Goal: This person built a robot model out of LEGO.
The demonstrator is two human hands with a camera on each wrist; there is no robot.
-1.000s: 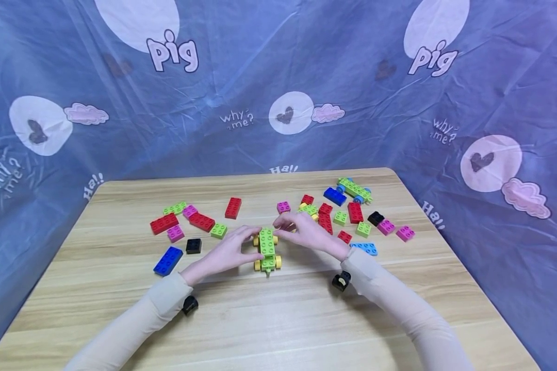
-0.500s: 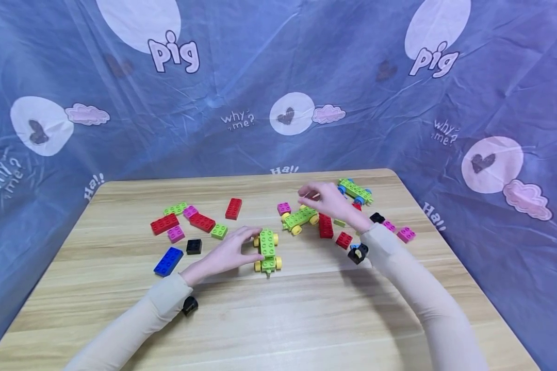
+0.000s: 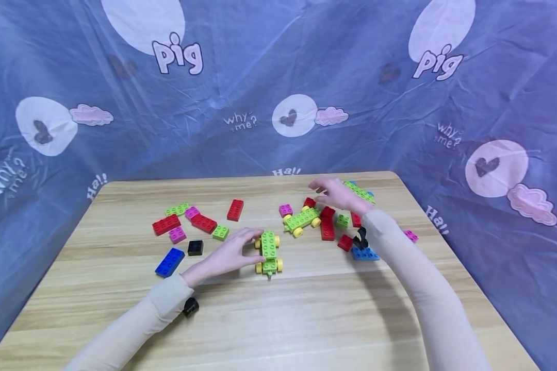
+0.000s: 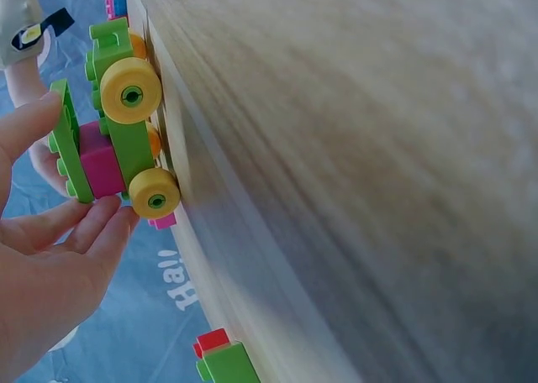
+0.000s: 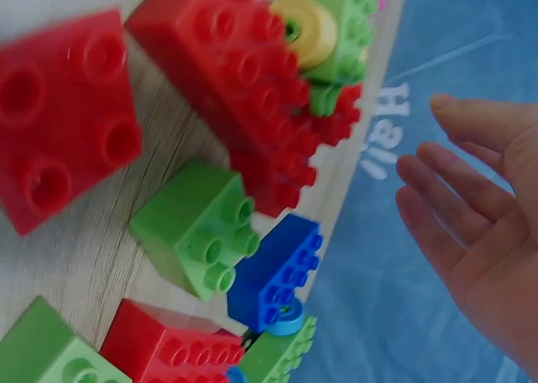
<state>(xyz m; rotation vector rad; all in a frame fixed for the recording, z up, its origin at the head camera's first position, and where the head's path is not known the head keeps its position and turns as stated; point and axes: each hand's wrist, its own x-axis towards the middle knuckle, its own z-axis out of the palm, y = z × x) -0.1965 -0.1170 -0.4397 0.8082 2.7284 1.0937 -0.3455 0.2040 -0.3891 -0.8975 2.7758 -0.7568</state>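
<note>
A green toy car [image 3: 269,247] with yellow wheels stands in the middle of the table. In the left wrist view, a magenta brick [image 4: 102,160] sits between its wheeled base and a green top plate [image 4: 71,144]. My left hand [image 3: 229,252] holds that plate, thumb at one end and fingertips at the other. Over the back right bricks, my right hand [image 3: 338,195] hovers with loosely bent fingers and nothing in them. Below it lie red bricks [image 3: 327,226], a green brick [image 5: 197,228] and a dark blue brick [image 5: 276,274].
A second yellow-wheeled green base [image 3: 301,220] stands right of the car. Farther back, a blue-wheeled base [image 3: 359,191] is partly behind the right hand. Several bricks lie to the left, among them a blue one [image 3: 170,262] and a black one [image 3: 195,248].
My right hand has left the car's side and moved right and back over the bricks, uncovering the second yellow-wheeled base. My left hand has stayed at the car.
</note>
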